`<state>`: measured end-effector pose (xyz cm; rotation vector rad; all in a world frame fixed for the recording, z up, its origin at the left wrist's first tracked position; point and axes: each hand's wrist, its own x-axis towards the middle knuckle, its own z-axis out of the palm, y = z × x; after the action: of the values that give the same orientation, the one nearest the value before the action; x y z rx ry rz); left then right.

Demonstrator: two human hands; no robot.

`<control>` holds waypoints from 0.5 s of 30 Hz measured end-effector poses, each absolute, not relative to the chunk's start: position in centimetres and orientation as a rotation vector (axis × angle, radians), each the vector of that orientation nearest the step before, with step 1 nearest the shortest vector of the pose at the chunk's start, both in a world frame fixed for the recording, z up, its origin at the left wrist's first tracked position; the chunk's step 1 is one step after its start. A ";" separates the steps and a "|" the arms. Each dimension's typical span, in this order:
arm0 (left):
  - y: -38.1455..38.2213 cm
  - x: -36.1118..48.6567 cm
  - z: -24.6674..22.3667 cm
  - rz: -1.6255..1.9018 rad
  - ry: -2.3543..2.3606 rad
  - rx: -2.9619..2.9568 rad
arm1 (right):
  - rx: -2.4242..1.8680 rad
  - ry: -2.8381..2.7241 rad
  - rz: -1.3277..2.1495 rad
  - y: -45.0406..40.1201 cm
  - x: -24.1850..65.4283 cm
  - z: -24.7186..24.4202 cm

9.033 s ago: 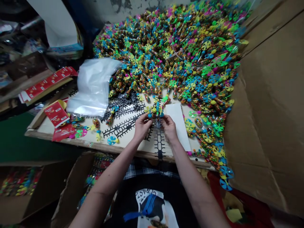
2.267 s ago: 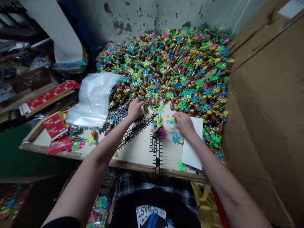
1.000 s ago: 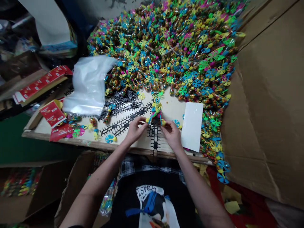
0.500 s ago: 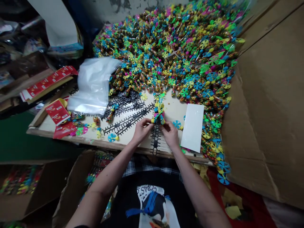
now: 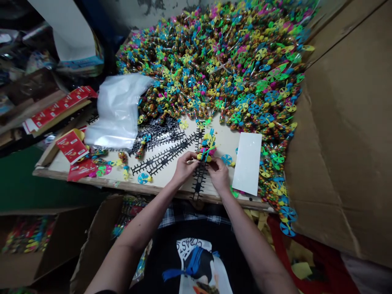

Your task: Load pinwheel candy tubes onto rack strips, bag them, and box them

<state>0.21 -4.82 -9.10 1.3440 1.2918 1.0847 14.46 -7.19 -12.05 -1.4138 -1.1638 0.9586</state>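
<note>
The bundle of clear pinwheel tubes lay across the person's fingertips, just above the near part of the tabletop. Its long axis ran roughly level, tilted slightly, with some tube ends and coloured pinwheels sticking up and away from the person. A black plastic strip ran beneath it toward the person, and a second black strip slanted away to the left.

Both forearms reached forward from the body. The fingers of the left hand and the right hand were closed narrowly on the bundle from either side.

Just right of the hands lay a white card. Beyond stood a huge heap of pinwheel tubes, and to the left a clear plastic bag. Red printed cards carried writing too small to read. The shirt bore upside-down lettering, possibly "COAST".
</note>
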 end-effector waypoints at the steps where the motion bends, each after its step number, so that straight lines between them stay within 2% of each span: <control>1: -4.8 0.3 -9.0 1.072 1.281 1.338 | -1.396 -1.142 0.989 -7.1 14.5 -12.1; 15: -5.0 0.9 -9.0 1.132 1.259 1.365 | -1.364 -1.115 1.024 -6.6 15.0 -11.5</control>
<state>0.89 -4.96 -9.00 1.3649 1.2591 1.1319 14.95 -6.61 -11.46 -1.3639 -1.1148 1.0243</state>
